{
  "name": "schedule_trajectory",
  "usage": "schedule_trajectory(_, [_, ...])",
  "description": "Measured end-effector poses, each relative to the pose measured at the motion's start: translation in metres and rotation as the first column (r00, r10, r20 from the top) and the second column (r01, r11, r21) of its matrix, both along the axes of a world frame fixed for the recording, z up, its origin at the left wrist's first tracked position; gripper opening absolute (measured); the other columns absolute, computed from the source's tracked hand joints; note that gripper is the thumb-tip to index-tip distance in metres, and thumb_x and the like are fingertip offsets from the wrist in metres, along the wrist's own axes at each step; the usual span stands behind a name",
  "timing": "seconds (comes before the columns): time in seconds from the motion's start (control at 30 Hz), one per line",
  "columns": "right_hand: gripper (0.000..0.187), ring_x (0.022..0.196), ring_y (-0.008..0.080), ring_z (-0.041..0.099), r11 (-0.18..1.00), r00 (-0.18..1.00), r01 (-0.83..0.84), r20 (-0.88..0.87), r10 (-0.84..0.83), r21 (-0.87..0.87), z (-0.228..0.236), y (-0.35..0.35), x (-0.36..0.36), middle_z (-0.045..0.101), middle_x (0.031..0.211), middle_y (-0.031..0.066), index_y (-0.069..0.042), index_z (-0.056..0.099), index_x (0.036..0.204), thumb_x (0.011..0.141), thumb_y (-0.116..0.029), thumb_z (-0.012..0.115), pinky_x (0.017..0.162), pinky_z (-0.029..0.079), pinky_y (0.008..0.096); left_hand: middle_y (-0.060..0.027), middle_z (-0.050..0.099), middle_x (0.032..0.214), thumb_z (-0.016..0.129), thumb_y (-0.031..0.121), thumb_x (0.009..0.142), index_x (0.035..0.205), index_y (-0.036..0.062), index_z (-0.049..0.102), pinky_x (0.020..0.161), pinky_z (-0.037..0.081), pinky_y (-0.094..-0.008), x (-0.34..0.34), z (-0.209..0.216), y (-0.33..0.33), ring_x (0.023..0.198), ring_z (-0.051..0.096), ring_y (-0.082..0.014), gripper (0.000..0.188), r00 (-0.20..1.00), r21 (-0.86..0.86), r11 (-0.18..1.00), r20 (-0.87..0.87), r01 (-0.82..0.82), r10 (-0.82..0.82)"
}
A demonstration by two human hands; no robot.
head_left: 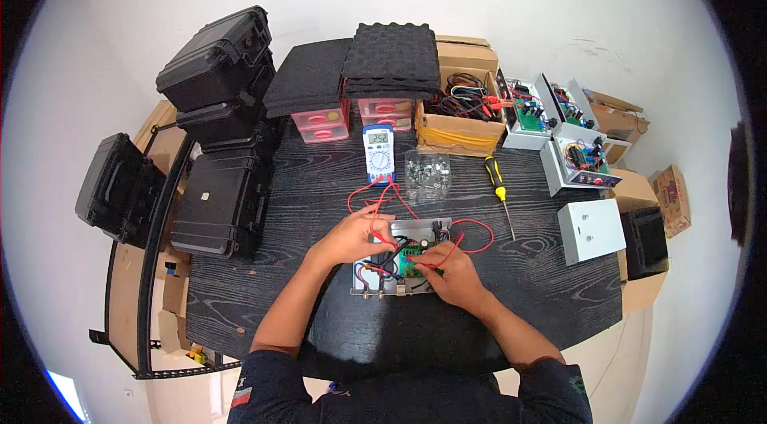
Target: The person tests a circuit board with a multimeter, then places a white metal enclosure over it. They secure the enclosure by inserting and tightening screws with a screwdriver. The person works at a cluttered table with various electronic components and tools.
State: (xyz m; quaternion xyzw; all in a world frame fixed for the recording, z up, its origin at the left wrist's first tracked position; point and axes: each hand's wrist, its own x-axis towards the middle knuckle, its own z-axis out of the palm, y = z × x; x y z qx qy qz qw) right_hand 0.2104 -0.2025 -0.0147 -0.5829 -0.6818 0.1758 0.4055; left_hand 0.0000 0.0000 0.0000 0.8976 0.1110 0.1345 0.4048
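An open metal box (411, 227) with a green board (408, 270) sits on the counter (335, 336). At its ten o'clock, the left hand (351, 237) pinches a red wire (383, 238) between its fingers (375, 249) — at four o'clock, the right hand (454, 274) pinches a second red wire (455, 246). A blue meter (379, 155) lies at twelve.

The black, wood-grained counter (240, 288) bears an open metal enclosure (409, 228) directly beneath the person's left grip (355, 234) and right grip (455, 276). Beyond both grips sit a blue-and-white multimeter (379, 154), a clear tray (425, 193), red drawer units (323, 126) and a cardboard box (455, 135). A black hard case (220, 204) stands left of the left grip; right of and beyond the right grip are a yellow-and-black screwdriver (496, 179), open white units (551, 184) and a closed white box (591, 230).
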Motion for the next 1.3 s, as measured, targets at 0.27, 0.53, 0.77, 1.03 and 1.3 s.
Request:
schedule_trajectory(0.27, [0.021,0.100,0.0348,0.070,1.000,1.000,-0.005,0.001,0.005,0.012,0.002,0.000,-0.001,0.075,0.102,0.0135,-0.009,0.080,0.114,0.095,-0.014,0.076,0.089,0.057,0.0451,-0.0023,0.083,0.107,0.086,0.018,0.089,0.089,0.0113,0.073,0.128,0.028,-0.0585,-0.001,0.003,-0.003,0.135,0.066,-0.0328,0.014,0.999,0.043,0.999,-0.009,-0.030,0.031])
schedule_trajectory(0.53, [0.020,0.101,0.0347,0.070,0.999,1.000,-0.015,0.005,0.015,0.037,-0.001,0.000,0.001,0.075,0.102,0.0130,-0.008,0.080,0.114,0.094,-0.014,0.076,0.089,0.056,0.0445,-0.0019,0.081,0.109,0.084,0.021,0.091,0.093,0.0117,0.074,0.128,0.031,-0.0561,-0.001,0.001,-0.002,0.135,0.065,-0.0311,0.013,1.000,0.069,0.998,-0.014,-0.012,0.013])
schedule_trajectory(0.77, [0.019,0.096,0.0342,0.070,0.999,0.999,-0.029,-0.022,0.029,0.023,0.003,0.002,0.001,0.073,0.097,0.0132,-0.008,0.080,0.112,0.093,-0.012,0.075,0.085,0.055,0.0458,-0.0032,0.081,0.110,0.082,0.023,0.091,0.095,0.0120,0.075,0.127,0.031,-0.0563,-0.002,-0.001,0.000,0.136,0.064,-0.0316,0.014,1.000,0.096,0.995,-0.026,0.007,-0.005])
schedule_trajectory(1.03, [0.018,0.090,0.0341,0.070,0.998,0.999,-0.036,0.003,0.036,0.055,0.003,0.003,0.000,0.073,0.096,0.0126,-0.006,0.079,0.110,0.094,-0.011,0.074,0.084,0.055,0.0454,-0.0040,0.080,0.109,0.084,0.021,0.090,0.093,0.0106,0.073,0.125,0.034,-0.0555,-0.002,0.005,-0.003,0.134,0.065,-0.0326,0.015,1.000,0.064,0.998,-0.024,0.007,-0.006])
schedule_trajectory(1.3, [0.017,0.091,0.0338,0.070,0.998,1.000,-0.014,0.001,0.014,0.067,0.002,0.003,0.000,0.073,0.096,0.0121,-0.007,0.079,0.109,0.094,-0.012,0.074,0.084,0.055,0.0448,-0.0068,0.082,0.102,0.086,0.010,0.087,0.086,0.0068,0.070,0.122,0.040,-0.0525,0.001,0.011,-0.008,0.129,0.069,-0.0352,0.016,0.999,0.027,0.999,0.023,-0.044,0.044])
